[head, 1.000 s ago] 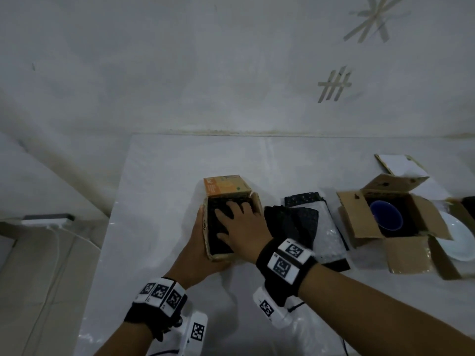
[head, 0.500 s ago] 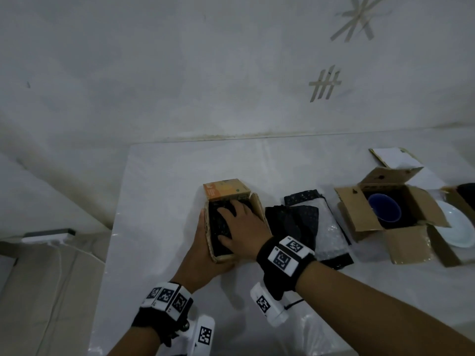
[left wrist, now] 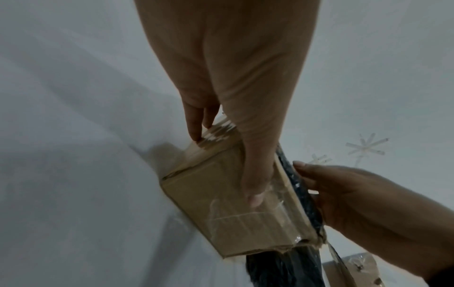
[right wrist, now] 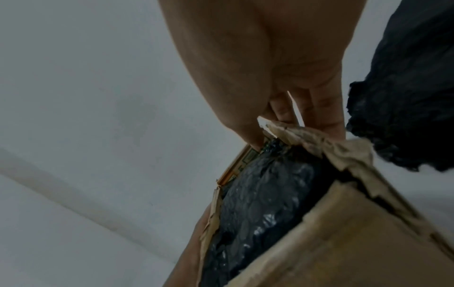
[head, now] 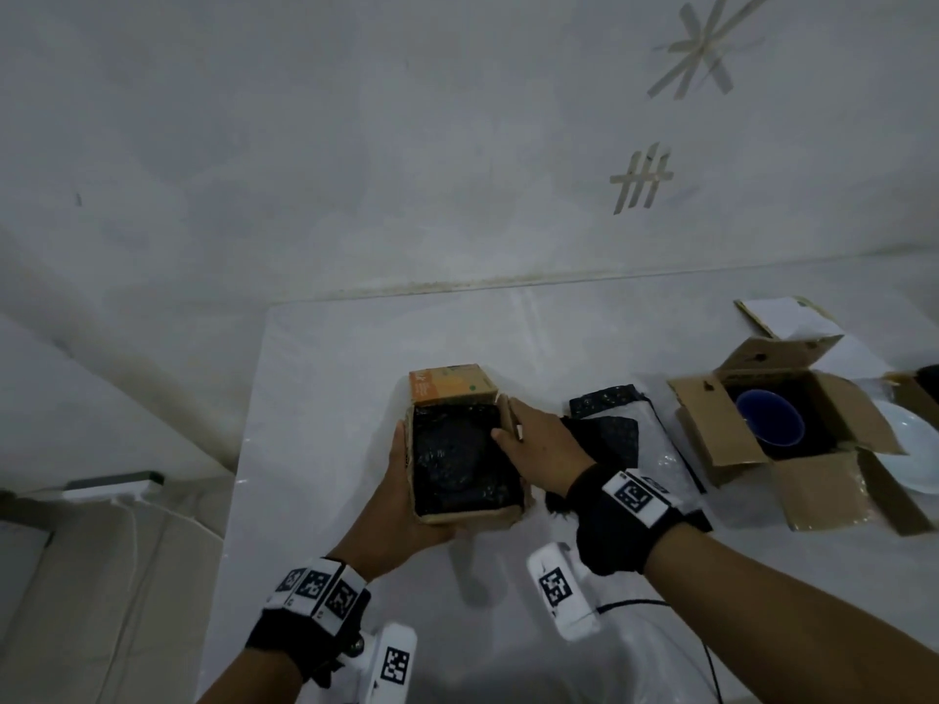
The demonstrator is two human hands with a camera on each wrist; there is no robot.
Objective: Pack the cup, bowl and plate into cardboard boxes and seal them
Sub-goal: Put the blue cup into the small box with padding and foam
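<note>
Box (head: 465,515) between both hands' grip.

The right hand (head: 541,444) left the black wrap (head: 457,459) inside the small box (head: 472,515). It now pinches the box's right flap (head: 508,414).

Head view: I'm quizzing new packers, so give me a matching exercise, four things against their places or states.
Things:
1. cup
2. plate
3. black wrap
4. left hand

States:
A. fills the small box
B. on the table, right of the open box
C. holds the small box's left side
D. inside the open box

Pairs: 1-D, 2-B, 3-A, 4-C
</note>
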